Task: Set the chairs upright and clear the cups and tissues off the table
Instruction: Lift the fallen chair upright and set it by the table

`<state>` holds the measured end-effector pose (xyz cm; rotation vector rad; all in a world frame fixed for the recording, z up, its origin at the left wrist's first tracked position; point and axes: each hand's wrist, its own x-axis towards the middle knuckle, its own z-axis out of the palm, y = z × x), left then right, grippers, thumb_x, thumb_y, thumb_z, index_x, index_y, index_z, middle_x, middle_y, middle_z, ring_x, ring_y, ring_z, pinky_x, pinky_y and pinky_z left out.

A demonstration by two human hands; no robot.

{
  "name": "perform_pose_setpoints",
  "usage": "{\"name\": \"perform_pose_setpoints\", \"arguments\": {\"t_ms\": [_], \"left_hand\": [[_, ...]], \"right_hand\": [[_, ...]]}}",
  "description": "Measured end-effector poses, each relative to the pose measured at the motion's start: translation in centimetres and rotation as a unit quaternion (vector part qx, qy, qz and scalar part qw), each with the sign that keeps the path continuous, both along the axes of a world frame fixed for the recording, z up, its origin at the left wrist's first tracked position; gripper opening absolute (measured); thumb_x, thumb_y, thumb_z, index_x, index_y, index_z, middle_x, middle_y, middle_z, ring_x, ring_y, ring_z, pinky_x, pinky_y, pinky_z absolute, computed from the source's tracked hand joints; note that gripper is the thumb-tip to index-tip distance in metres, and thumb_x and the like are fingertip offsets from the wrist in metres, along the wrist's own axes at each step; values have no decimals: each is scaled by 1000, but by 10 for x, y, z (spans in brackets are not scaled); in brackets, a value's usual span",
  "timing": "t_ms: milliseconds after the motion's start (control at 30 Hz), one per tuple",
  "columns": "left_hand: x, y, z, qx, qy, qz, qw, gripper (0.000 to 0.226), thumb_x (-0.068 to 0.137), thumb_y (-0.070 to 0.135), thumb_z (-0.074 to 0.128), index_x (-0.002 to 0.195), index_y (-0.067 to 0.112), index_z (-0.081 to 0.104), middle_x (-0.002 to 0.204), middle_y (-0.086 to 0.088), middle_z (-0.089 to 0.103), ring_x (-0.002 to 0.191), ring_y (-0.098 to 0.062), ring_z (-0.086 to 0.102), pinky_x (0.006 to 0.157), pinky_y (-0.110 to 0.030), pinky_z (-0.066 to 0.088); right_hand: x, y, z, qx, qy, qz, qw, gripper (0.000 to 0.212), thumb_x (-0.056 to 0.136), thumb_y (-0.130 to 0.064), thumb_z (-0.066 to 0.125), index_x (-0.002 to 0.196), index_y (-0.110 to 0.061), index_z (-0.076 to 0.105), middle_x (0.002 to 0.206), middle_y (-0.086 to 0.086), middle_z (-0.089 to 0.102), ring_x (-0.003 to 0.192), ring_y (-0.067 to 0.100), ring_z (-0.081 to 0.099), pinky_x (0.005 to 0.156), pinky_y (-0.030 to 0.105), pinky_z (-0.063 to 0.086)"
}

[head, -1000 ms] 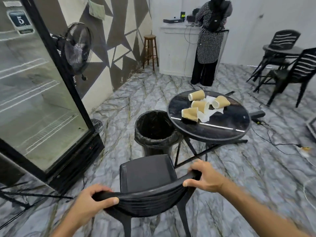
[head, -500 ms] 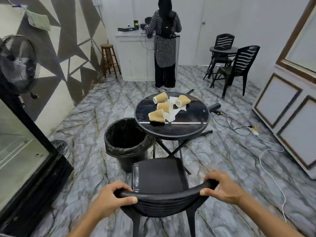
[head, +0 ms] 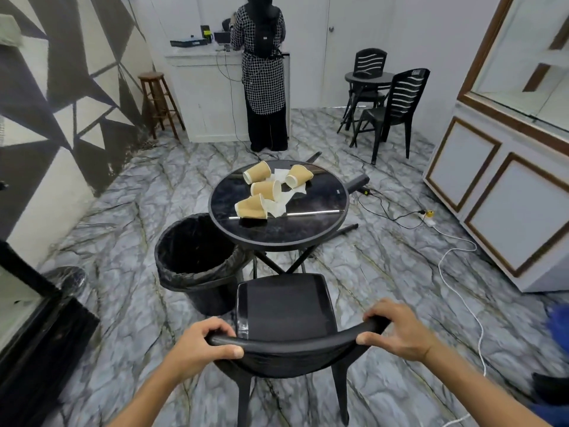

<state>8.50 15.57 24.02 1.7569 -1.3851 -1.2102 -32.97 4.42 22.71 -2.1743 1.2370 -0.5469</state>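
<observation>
The black plastic chair (head: 286, 328) stands upright in the near middle, the left hand (head: 200, 343) and right hand (head: 397, 331) each with fingers wrapped tight round its curved top rail; it looks light, stiff and smooth, so that rail seems the best hold. Just beyond stand a black lined bin (head: 197, 260) at left and the round black glossy surface (head: 320, 211) bearing four tipped tan paper cups (head: 266, 189) and white tissues (head: 277, 206), light and crushable, while a second chair (head: 357, 183) seems toppled behind it, near floor cables (head: 397, 217).

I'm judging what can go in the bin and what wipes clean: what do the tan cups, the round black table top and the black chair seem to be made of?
The four tan ribbed cups look like corrugated paper with white insides, matte. The round black table top is glossy, mirroring a light strip, so probably glass or polished stone; I cannot tell which. The black chair with a curved backrest, gripped by the left hand and right hand, looks like moulded plastic with a dull sheen.
</observation>
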Motion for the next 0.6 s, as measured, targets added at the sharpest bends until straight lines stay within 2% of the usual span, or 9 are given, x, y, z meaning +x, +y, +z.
{"name": "perform_pose_setpoints", "arguments": {"t_ms": [133,267,333,400,500,600], "left_hand": [[1,2,-3,16,2,-14,1000,71,42,62,91,88,11,73,70,2,65,64,-7,58,59,-16,42],[4,2,5,47,-26,-53,997,71,47,67,87,92,15,73,75,2,68,67,-7,60,62,-17,43],[6,1,11,54,-53,-86,993,65,53,70,84,99,25,73,89,6,73,78,-4,66,72,-19,48],[5,-2,17,38,-91,-105,990,63,56,74,81,105,36,71,105,12,71,98,1,65,87,-24,50],[-12,-10,29,0,-160,-126,979,65,61,84,67,110,40,65,110,19,67,104,6,60,89,-21,49],[-39,-26,38,-33,-183,-124,975,76,62,93,50,115,38,61,110,19,64,103,4,59,86,-17,47]], "right_hand": [[-1,4,0,17,21,6,1000,54,67,-79,70,87,-29,65,86,-9,60,84,9,56,75,32,48],[-1,15,9,38,50,13,998,57,73,-79,64,102,-30,64,99,-10,61,97,7,55,86,31,47],[-1,18,18,50,65,13,997,65,74,-80,61,115,-30,63,111,-13,60,106,2,52,93,26,45],[0,19,28,61,82,19,995,70,76,-80,58,124,-29,60,119,-14,57,112,1,49,97,24,42],[0,15,41,70,92,9,993,74,78,-80,54,130,-27,58,125,-13,55,117,3,47,101,26,39],[-2,6,52,67,101,-5,993,73,83,-75,53,138,-27,52,138,-10,51,128,6,43,107,27,36]]}}
